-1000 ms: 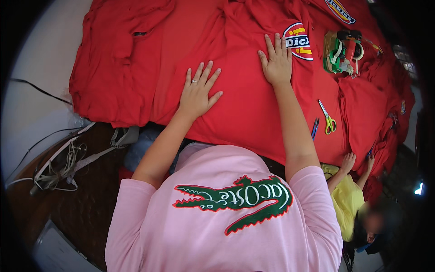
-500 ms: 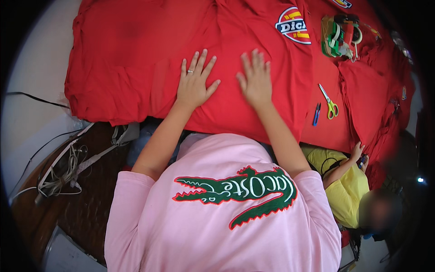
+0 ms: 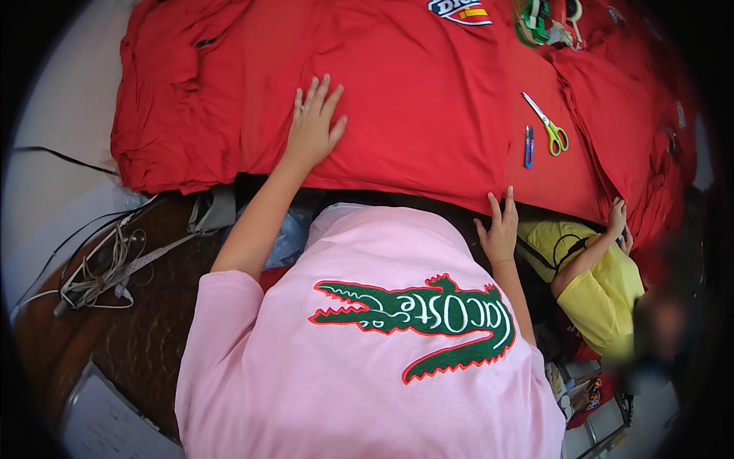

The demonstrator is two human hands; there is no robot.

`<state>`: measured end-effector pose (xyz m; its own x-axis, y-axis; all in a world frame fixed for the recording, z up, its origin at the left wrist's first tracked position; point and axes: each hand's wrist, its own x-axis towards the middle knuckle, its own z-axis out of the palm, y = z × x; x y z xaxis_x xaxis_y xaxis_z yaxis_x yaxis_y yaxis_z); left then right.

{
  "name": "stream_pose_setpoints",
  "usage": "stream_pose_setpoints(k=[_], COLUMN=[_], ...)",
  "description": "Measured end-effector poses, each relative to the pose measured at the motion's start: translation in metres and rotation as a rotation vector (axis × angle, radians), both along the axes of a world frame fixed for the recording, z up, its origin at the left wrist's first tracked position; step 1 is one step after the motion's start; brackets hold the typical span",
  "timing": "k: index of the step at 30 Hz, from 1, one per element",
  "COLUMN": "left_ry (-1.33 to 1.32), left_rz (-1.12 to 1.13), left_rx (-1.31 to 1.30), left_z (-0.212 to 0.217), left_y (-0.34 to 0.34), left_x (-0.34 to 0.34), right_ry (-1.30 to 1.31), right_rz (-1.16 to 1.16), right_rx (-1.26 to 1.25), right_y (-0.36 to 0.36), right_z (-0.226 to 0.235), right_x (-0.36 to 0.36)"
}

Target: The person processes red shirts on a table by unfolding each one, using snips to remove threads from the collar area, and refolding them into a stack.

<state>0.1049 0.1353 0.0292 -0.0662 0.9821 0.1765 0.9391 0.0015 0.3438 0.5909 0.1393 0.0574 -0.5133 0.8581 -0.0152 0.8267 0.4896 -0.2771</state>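
Note:
A red garment [image 3: 397, 99] with a logo patch [image 3: 461, 11] at its far side lies spread over the table in front of me. My left hand [image 3: 313, 122] rests on it, fingers stretched out and a ring on one of them. At the garment's near right corner is my right hand [image 3: 501, 228], its fingers apart and their tips touching the hem. To the right of the garment lie blue thread snips [image 3: 529, 147] and scissors [image 3: 552, 131] with yellow-green handles.
More red cloth is heaped at the left [image 3: 168, 99] and right [image 3: 627, 115]. Tape dispensers [image 3: 539, 23] stand at the back right. A co-worker in a yellow shirt [image 3: 596, 283] handles red cloth at the right. Cables [image 3: 107, 268] hang at the left.
My right hand has drawn back from the middle of the garment to its near right edge. My left hand stays on the cloth. The view has shifted a little.

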Motion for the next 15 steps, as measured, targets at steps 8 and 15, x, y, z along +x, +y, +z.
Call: stream_pose_setpoints(k=[8,15], left_ry=[-0.176,-0.365], left_rz=[-0.628,-0.397], left_rx=[-0.210,-0.117], left_z=[0.022,0.080], left_y=[-0.033,0.030], left_x=[0.134,0.189], right_ry=[0.393,0.705], right_rz=[-0.209,0.084], right_rx=[0.148,0.180], right_y=[0.015,0.047], right_z=[0.016,0.084], right_x=[-0.021,-0.118])
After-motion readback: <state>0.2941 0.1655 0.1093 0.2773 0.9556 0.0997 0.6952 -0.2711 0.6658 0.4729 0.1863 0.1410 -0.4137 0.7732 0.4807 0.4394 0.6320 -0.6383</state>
